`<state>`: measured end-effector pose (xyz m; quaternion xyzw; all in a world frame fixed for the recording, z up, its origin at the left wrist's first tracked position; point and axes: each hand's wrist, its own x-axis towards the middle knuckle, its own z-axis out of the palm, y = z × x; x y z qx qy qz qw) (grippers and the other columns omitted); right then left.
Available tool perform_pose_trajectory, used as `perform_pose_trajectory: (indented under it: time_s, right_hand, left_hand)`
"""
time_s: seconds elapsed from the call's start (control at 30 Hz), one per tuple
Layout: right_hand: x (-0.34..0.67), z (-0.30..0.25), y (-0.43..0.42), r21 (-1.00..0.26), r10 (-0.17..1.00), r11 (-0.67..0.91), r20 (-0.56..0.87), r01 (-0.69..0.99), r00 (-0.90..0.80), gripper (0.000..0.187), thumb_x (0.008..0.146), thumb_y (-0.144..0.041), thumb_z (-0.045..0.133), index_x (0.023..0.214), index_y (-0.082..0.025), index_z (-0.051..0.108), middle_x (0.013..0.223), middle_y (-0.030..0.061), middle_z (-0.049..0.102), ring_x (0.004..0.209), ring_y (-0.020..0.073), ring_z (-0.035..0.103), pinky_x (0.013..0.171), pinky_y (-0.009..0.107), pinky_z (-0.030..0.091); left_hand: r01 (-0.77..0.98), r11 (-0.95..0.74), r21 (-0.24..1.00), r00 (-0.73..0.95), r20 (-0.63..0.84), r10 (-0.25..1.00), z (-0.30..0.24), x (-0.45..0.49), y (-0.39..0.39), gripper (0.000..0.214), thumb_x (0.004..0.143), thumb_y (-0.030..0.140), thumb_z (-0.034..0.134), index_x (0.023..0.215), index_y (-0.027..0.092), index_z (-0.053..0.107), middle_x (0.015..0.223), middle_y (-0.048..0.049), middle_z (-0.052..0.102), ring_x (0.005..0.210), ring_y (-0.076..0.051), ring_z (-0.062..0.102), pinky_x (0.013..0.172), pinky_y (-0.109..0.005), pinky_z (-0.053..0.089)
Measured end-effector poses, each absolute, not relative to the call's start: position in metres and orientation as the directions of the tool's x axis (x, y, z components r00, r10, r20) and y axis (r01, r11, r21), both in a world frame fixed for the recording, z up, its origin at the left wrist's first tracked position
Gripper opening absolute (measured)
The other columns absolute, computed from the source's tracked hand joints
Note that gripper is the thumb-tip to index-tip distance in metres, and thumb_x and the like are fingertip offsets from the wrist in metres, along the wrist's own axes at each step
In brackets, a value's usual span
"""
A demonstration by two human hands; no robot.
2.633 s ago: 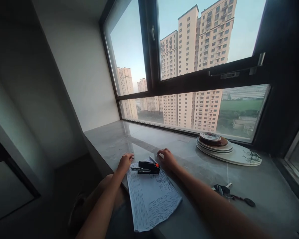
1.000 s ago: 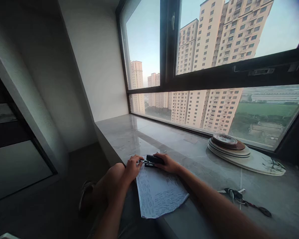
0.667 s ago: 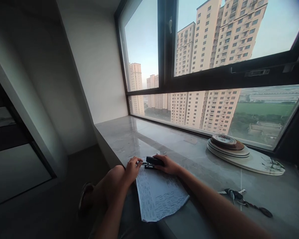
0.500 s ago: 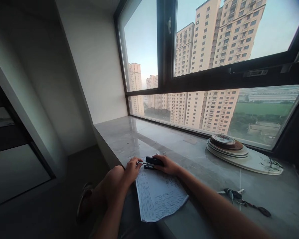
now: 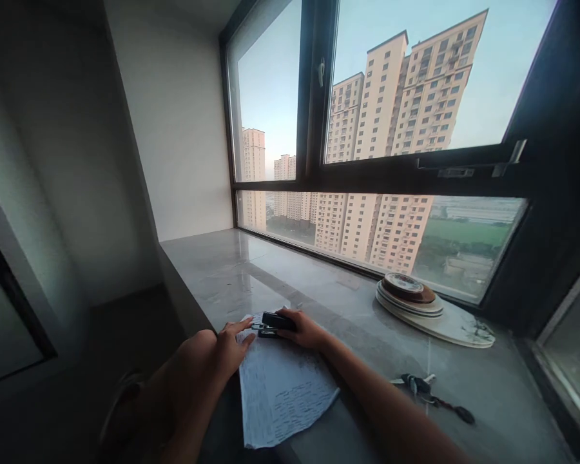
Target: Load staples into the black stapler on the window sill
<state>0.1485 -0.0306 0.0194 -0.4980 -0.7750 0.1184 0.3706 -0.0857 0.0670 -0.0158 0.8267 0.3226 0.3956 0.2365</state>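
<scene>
Sheets (image 5: 280,393) of printed paper lie at the lower centre of my view, on the near edge of the grey stone counter (image 5: 232,270). Their lower end seems to hang past that edge, beside a bare knee (image 5: 193,351). At their top edge sits a small black stapler (image 5: 275,322), its metal nose pointing toward the left of the frame. The right hand (image 5: 303,327) is curled over the stapler's back half, fingers closed on top of it. I cannot see where the thumb sits. The left hand (image 5: 232,345) is spread flat and holds nothing, its fingertips resting on the upper left corner of the sheets, just beside the stapler's nose. I judge the stapler to be rigid, compact and fairly dense for its size, with a smooth top. It is best gripped across its body toward the rear, clear of the hinged front. The sheets look light and floppy, and they would likely slide on polished stone, so a flat palm or fingertips near the corner suits them better than a pinch. At the right middle of the frame a stack of plates (image 5: 408,290) rests on a pale oval board (image 5: 459,325), well apart from both hands. A bunch of keys (image 5: 418,385) lies at lower right. A dark-framed window (image 5: 270,116) fills the upper half, looking out on tower blocks.
</scene>
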Motion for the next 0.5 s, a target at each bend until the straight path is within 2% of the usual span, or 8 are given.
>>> perform_pose_trajectory:
  time_s: [0.07, 0.13, 0.23, 0.33, 0.4, 0.5]
  right_hand:
    - [0.147, 0.019, -0.029, -0.554, 0.865, 0.471, 0.442, 0.687, -0.236, 0.037, 0.086, -0.033, 0.064, 0.120, -0.020, 0.058, 0.099, 0.0042, 0.067, 0.084, 0.0185, 0.061, 0.076, 0.028, 0.047]
    - [0.145, 0.018, -0.027, -0.552, 0.869, 0.463, 0.436, 0.693, -0.233, 0.037, 0.086, -0.034, 0.064, 0.120, -0.021, 0.058, 0.099, 0.0042, 0.066, 0.084, 0.0183, 0.060, 0.076, 0.028, 0.047]
    - [0.142, 0.019, -0.024, -0.583, 0.878, 0.456, 0.417, 0.673, -0.234, 0.040, 0.087, -0.038, 0.064, 0.123, -0.021, 0.056, 0.101, 0.0038, 0.065, 0.085, 0.0179, 0.058, 0.076, 0.028, 0.046]
    - [0.144, 0.022, -0.024, -0.659, 0.901, 0.432, 0.335, 0.616, -0.274, 0.046, 0.087, -0.047, 0.063, 0.124, -0.021, 0.056, 0.099, 0.0028, 0.064, 0.083, 0.0174, 0.057, 0.075, 0.028, 0.046]
    - [0.152, 0.024, -0.027, -0.711, 0.921, 0.382, 0.237, 0.591, -0.310, 0.048, 0.087, -0.056, 0.060, 0.120, -0.020, 0.059, 0.096, 0.0024, 0.064, 0.083, 0.0178, 0.057, 0.074, 0.028, 0.046]
    - [0.175, 0.023, -0.034, -0.746, 0.956, 0.251, 0.090, 0.616, -0.280, 0.059, 0.091, -0.069, 0.041, 0.104, -0.017, 0.067, 0.087, 0.0040, 0.064, 0.079, 0.0190, 0.057, 0.070, 0.029, 0.048]
  left_hand:
    - [0.304, -0.643, 0.702, 0.519, 0.444, 0.730, -0.013, -0.082, 0.060, 0.060, 0.076, 0.022, 0.067, 0.135, 0.026, 0.057, 0.108, -0.0052, 0.075, 0.121, -0.027, 0.059, 0.109, -0.046, 0.040]
    - [0.249, -0.602, 0.759, 0.565, 0.391, 0.726, -0.007, -0.078, 0.054, 0.073, 0.073, 0.019, 0.069, 0.142, 0.028, 0.048, 0.109, -0.0049, 0.075, 0.122, -0.027, 0.060, 0.112, -0.047, 0.037]
    - [0.163, -0.584, 0.795, 0.611, 0.383, 0.693, -0.001, -0.078, 0.051, 0.077, 0.071, 0.016, 0.069, 0.143, 0.030, 0.047, 0.112, -0.0048, 0.074, 0.122, -0.027, 0.060, 0.112, -0.046, 0.037]
    - [0.098, -0.577, 0.811, 0.584, 0.423, 0.693, -0.002, -0.083, 0.053, 0.065, 0.077, 0.022, 0.066, 0.140, 0.029, 0.048, 0.114, -0.0046, 0.074, 0.117, -0.024, 0.064, 0.107, -0.042, 0.044]
    - [0.082, -0.575, 0.814, 0.490, 0.469, 0.735, -0.005, -0.088, 0.055, 0.050, 0.084, 0.029, 0.060, 0.134, 0.028, 0.052, 0.110, -0.0045, 0.075, 0.111, -0.022, 0.067, 0.103, -0.040, 0.047]
    - [0.100, -0.572, 0.814, 0.345, 0.511, 0.787, -0.009, -0.095, 0.055, 0.035, 0.087, 0.035, 0.057, 0.122, 0.028, 0.058, 0.107, -0.0048, 0.075, 0.106, -0.022, 0.068, 0.096, -0.039, 0.051]
